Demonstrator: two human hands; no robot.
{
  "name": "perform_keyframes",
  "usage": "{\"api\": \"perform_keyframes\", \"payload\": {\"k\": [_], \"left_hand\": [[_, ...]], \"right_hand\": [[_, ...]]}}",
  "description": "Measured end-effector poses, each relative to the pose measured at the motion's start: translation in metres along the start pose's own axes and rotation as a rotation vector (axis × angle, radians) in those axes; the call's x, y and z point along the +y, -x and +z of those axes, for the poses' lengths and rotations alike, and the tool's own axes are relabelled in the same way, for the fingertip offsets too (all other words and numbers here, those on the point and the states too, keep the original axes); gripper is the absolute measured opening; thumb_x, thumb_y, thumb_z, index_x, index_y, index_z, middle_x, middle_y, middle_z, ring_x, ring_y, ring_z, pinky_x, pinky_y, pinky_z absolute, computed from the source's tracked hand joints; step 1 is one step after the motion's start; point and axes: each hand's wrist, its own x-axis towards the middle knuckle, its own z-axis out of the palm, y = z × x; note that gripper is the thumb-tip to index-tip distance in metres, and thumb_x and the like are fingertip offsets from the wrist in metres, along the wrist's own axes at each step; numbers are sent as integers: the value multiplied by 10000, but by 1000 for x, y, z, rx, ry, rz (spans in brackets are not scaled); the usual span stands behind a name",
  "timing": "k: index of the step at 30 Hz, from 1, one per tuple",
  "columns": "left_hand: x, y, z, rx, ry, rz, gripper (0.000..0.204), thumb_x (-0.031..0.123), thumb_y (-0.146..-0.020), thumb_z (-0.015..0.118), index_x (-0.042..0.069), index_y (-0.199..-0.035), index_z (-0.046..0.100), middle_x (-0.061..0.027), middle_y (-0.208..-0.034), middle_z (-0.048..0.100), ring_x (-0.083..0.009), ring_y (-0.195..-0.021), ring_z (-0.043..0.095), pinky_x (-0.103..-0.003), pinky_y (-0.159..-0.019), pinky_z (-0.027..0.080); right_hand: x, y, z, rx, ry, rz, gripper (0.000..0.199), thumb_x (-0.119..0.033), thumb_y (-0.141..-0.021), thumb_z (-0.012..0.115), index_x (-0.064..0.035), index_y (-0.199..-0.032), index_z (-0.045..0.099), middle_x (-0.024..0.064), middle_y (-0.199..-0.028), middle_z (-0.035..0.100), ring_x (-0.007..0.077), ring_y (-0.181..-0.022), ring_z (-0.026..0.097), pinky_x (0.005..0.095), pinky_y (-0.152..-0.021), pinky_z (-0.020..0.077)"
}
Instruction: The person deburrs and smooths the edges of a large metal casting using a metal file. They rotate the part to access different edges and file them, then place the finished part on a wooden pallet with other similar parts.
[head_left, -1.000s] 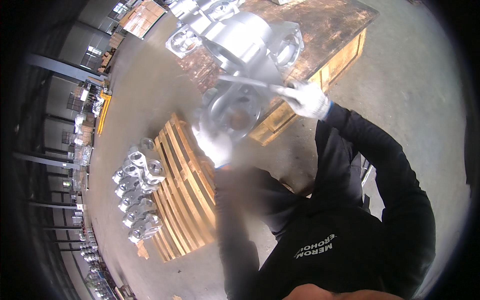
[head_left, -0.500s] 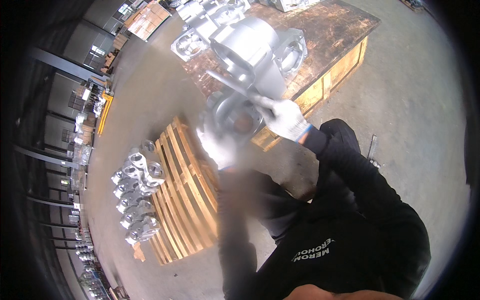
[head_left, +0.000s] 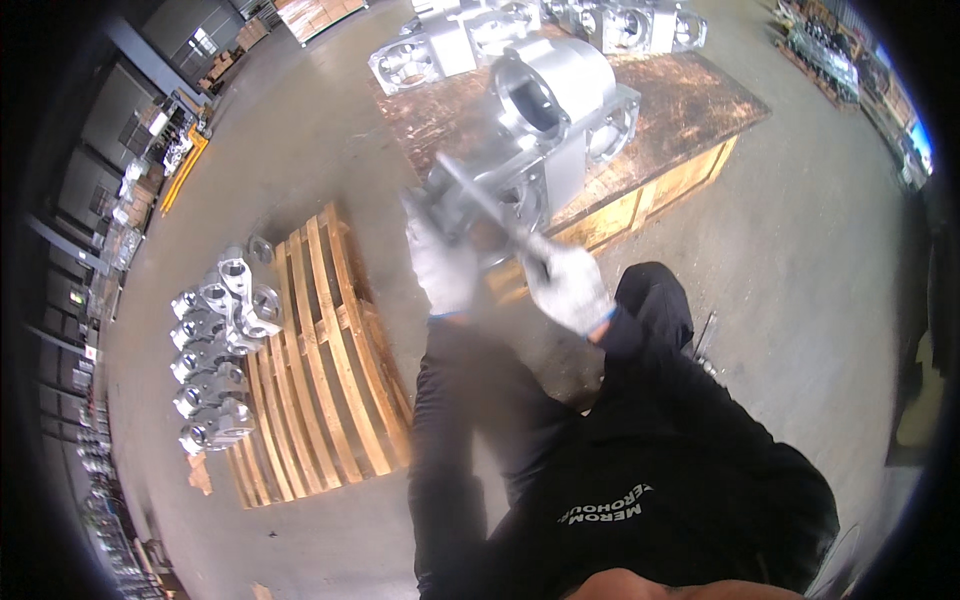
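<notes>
A large silver metal casting (head_left: 565, 95) with round bored openings lies on a wooden crate-like table (head_left: 690, 100), its near end reaching toward me. My right hand (head_left: 570, 290), in a white glove, is closed around the near end of a long, thin grey file (head_left: 470, 190). The file slants away to the left across the casting's near end. My left hand (head_left: 443, 270), also gloved, presses against the left side of that near end, its fingers curled along the metal and partly blurred. Motion blur hides where exactly the file meets the casting.
More silver castings (head_left: 440, 50) stand at the table's far side. On the floor to the left lies a slatted wooden pallet (head_left: 320, 350), with several smaller castings (head_left: 215, 350) along its left edge. A metal tool (head_left: 708, 335) lies on the floor right of my knee.
My view has shifted, so the pallet appears farther left and more of the table's far side shows. The right hand with the file has drawn slightly toward me; my left hand stays at the casting.
</notes>
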Motion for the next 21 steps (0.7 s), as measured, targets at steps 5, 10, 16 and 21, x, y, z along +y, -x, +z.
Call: {"api": "perform_keyframes", "payload": {"k": [5,10,16,21], "left_hand": [[-20,10,-9,-43,44,-25,1160,43,-768,825,-6,-1653,77,-283,-1555,446,-396,-1395,523,-419,-1120,478],[-42,43,1,42,45,-231,1025,105,-828,814,-7,-1630,185,-298,-1528,457,-415,-1369,544,-426,-1075,509],[-53,55,22,-49,-8,-349,652,107,-931,689,-29,-1485,373,-274,-1242,633,-424,-1084,678,-473,-902,556],[-52,54,18,-67,3,-397,632,99,-936,682,-39,-1475,381,-289,-1272,612,-445,-1147,646,-479,-947,541]], "right_hand": [[2,2,10,167,63,-91,354,-189,-1012,613,-202,-1360,674,160,-662,666,351,-589,687,437,-536,552],[-17,3,12,-3,-31,18,438,-128,-1015,619,-188,-1449,628,246,-928,716,389,-863,735,397,-744,589],[-19,-3,9,-29,59,-130,432,-99,-1004,639,-145,-1433,634,256,-1060,732,382,-1010,734,367,-838,581],[-7,-5,6,-158,84,-181,449,-111,-983,624,-160,-1430,629,222,-975,721,400,-852,712,424,-728,577]]}}
